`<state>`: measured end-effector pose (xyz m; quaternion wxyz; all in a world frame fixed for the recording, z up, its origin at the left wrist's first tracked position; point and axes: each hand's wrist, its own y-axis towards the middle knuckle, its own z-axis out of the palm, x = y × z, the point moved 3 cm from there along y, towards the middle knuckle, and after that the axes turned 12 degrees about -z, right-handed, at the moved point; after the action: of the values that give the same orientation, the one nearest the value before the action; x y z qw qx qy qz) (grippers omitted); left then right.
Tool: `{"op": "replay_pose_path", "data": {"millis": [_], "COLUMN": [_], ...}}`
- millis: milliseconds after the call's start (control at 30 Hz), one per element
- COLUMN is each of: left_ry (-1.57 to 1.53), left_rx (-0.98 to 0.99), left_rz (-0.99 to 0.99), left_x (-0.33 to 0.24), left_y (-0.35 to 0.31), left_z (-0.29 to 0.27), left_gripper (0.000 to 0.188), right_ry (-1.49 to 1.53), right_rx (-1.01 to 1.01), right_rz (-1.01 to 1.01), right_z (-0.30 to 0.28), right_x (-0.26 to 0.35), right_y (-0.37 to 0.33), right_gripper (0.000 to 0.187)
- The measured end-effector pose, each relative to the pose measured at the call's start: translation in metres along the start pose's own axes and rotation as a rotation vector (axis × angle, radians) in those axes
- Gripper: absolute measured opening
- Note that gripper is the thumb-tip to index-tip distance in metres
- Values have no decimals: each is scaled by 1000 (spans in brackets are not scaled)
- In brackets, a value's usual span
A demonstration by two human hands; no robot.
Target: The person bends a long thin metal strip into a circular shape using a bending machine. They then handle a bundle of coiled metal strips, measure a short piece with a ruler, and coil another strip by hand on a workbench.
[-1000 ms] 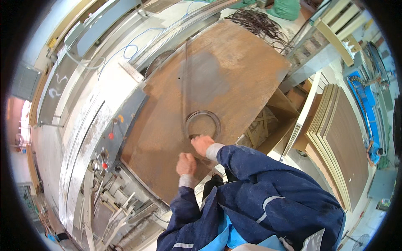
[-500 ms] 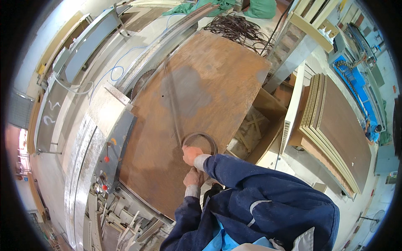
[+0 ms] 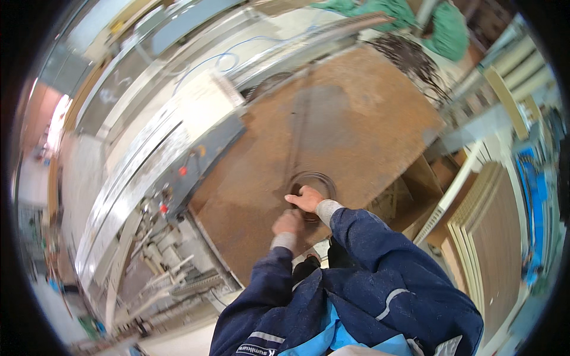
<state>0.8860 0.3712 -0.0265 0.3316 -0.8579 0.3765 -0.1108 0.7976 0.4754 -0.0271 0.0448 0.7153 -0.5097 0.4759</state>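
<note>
A coil of thin dark strip (image 3: 328, 181) lies on the rust-brown table top (image 3: 368, 113) close in front of me. From it a length of strip (image 3: 295, 133) runs away toward the far edge, blurred. My right hand (image 3: 307, 199) reaches over the coil's near part, its fingers closed on the strip and the thumb pointing left. Just below and to the left, my left hand (image 3: 288, 223) is curled by the coil's near-left side. Motion blurs it, and what lies inside its fingers is hidden.
At left stands a metal machine bed (image 3: 133, 184) with red knobs, above scattered offcuts (image 3: 172, 267). A tangle of dark strips (image 3: 409, 59) lies beyond the table's far right corner. Stacked brown panels (image 3: 490, 237) stand at right. A blue hose (image 3: 222, 56) crosses the far floor.
The view has turned, so the table sits farther right. My right hand's thumb now sticks out to the left, and the left hand has become blurred. The coil stays under my hands.
</note>
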Motion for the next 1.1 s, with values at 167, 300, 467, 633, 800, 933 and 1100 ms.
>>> {"op": "replay_pose_path", "data": {"millis": [167,300,467,633,800,933,1100], "left_ry": [-278,-289,-9,-59,-22,-275,-194], "left_rx": [4,-156,-116,-67,82,-61,-241], "left_rz": [17,-53,107,-19,1,-114,-85], "left_x": [18,21,-2,-14,-11,-5,-44], "left_y": [-20,15,38,9,-7,4,34], "left_z": [12,-23,-38,4,16,-20,-50], "left_gripper": [53,48,48,57,63,51,45], "right_ry": [-409,-799,-777,-137,-251,-300,-444], "right_rx": [-7,162,409,154,206,196,220], "right_rz": [-204,-670,-506,-134,-280,-302,-486], "right_z": [20,17,-10,-20,-9,-9,-10], "right_x": [2,-14,-19,-3,-19,-26,-23], "right_y": [0,-27,-27,18,22,15,-2], "right_gripper": [34,20,34,55,40,33,22]}}
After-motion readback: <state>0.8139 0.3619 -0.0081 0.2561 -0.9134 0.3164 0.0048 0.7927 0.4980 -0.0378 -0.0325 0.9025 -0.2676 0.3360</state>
